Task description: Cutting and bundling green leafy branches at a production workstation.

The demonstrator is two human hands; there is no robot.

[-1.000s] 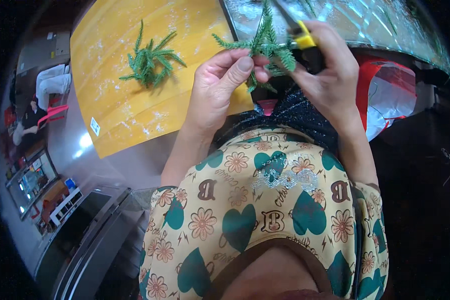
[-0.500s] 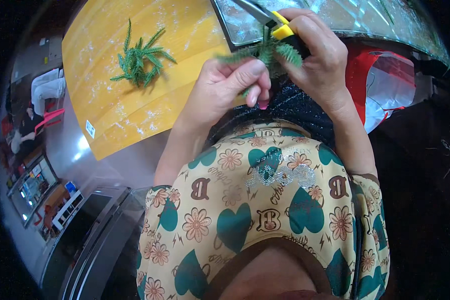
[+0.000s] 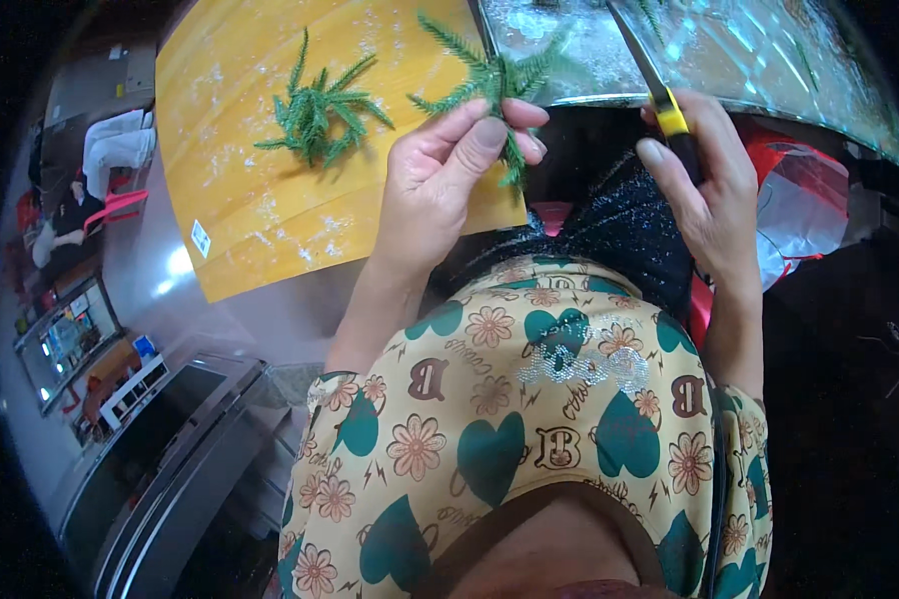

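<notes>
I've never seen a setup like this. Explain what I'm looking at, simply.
There is no machine doing the work here, just a person's two bare hands. The view comes from a wide fisheye camera worn on the head and looking down, so straight edges bend near the rim and the wearer's own patterned shirt fills the bottom.

The left hand pinches a green artificial-looking sprig. The right hand holds a bladed tool with yellow and black on its handle, probably scissors; its tip points away from the wearer.

On the yellow surface, flecked with white bits, lies a green cluster of similar sprigs. A shiny, glass-like surface adjoins it on the right.
</notes>
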